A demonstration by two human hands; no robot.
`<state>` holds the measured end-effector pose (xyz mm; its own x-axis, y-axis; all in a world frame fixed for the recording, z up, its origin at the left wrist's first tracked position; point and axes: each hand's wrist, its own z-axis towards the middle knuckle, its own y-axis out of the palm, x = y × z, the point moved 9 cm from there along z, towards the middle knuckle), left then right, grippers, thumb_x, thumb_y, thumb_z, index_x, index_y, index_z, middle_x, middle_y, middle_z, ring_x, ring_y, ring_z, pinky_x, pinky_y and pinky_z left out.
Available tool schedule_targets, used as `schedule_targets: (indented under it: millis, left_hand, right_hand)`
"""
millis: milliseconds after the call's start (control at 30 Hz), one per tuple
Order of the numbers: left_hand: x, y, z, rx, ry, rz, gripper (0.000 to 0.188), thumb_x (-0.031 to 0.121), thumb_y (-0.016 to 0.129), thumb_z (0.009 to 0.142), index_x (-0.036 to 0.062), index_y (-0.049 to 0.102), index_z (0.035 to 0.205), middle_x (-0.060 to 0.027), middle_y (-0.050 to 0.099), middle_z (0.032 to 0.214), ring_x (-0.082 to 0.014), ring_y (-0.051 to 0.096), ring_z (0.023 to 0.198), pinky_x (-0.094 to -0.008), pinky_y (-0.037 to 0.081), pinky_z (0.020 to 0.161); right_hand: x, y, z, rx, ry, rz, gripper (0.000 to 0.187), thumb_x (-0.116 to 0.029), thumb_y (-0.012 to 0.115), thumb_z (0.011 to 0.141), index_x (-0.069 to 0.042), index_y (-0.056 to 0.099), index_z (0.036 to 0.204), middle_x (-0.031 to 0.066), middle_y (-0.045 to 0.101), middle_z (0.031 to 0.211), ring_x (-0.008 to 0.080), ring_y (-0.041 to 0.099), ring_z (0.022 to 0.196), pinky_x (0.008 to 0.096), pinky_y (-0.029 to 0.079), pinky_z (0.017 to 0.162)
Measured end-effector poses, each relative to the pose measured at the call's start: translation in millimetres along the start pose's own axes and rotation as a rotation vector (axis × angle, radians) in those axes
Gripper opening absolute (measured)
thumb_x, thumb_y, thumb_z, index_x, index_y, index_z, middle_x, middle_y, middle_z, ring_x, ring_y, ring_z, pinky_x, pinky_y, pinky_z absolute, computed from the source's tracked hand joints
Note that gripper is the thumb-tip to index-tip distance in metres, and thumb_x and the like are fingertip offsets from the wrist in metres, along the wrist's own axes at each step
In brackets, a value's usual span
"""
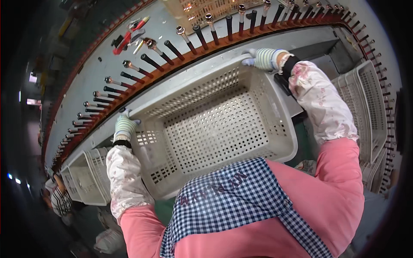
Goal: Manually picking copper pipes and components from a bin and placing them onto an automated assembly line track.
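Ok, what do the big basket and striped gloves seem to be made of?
Basket: probably moulded plastic, matte greyish-white; regular perforations and rounded corners suggest it. Left glove and right glove: likely knitted fabric, dull finish, given the striped, close-fitting backs; fibre unclear.

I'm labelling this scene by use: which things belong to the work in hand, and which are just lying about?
In use:
pale perforated crate;
left hand and right hand, both on its rim.

Apparently lying about:
red object on the bench;
side crates left and right.
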<state>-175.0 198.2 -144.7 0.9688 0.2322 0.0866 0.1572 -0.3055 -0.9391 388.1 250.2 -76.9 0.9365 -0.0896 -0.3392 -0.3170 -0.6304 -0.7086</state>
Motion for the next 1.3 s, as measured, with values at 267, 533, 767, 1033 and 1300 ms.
schedule_targets:
  millis: [267,533,767,1033,1300]
  left_hand:
    - [-1,-33,-16,-0.059,0.351,-0.730,0.063,0.043,0.066,0.102,0.0049,0.049,0.149,-0.0166,0.067,0.130,-0.0282,0.061,0.125,-0.0330,0.045,0.106]
    - [118,-86,-79,-0.258,0.479,-2.289,0.051,0.045,0.062,0.102,0.0028,0.064,0.130,-0.0155,0.072,0.119,-0.0280,0.069,0.107,-0.0483,0.048,0.112]
    - [104,-22,-86,-0.134,0.283,-1.910,0.053,0.032,0.063,0.104,-0.0022,0.052,0.143,-0.0153,0.073,0.100,-0.0211,0.072,0.077,-0.0419,0.060,0.093]
    - [142,-38,-98,-0.162,0.371,-1.820,0.067,0.036,0.065,0.101,-0.0056,0.044,0.150,-0.0138,0.069,0.109,-0.0209,0.069,0.086,-0.0425,0.056,0.098]
    - [143,-52,-103,-0.091,0.418,-1.958,0.056,0.032,0.065,0.102,0.0058,0.050,0.149,-0.0133,0.060,0.138,-0.0239,0.066,0.111,-0.0365,0.057,0.093]
  right_hand:
    - [-53,-41,-63,0.566,-0.527,0.309,0.066,-0.050,0.061,0.103,-0.008,0.047,0.152,0.0197,0.058,0.145,0.0293,0.058,0.132,0.0380,0.045,0.111]
    - [-3,6,-56,0.799,-0.359,0.256,0.043,-0.039,0.060,0.104,-0.010,0.063,0.135,0.0156,0.069,0.129,0.0311,0.064,0.122,0.0406,0.048,0.106]
    - [-23,7,-63,0.898,-0.333,-0.072,0.039,-0.039,0.059,0.101,-0.009,0.071,0.122,0.0171,0.071,0.119,0.0371,0.064,0.116,0.0453,0.049,0.103]
    - [-11,5,-59,0.969,-0.354,-0.225,0.039,-0.042,0.054,0.103,-0.012,0.072,0.121,0.0156,0.071,0.119,0.0374,0.065,0.111,0.0478,0.051,0.099]
    - [-13,9,-65,0.768,-0.301,-0.217,0.051,-0.051,0.066,0.093,-0.019,0.067,0.133,0.0121,0.064,0.134,0.0347,0.062,0.121,0.0460,0.050,0.105]
